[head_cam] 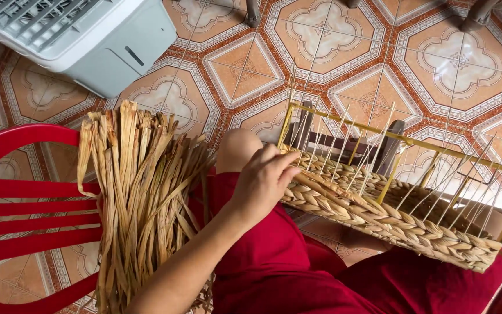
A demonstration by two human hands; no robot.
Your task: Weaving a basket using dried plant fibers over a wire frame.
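Note:
My left hand reaches from the lower left, its fingers curled on a straw strand at the left end of a half-woven basket. The basket rests across my lap, over red clothing. Its braided wall of tan fibre is built around a yellow rod frame, and thin upright spokes stick out above the weave. My right hand is not in view. A thick bundle of dried flat straw strands hangs over a red plastic chair just left of my arm.
A white box-shaped appliance with a grille top stands on the patterned orange floor tiles at the upper left. Furniture legs show at the top edge, with another leg at the top right.

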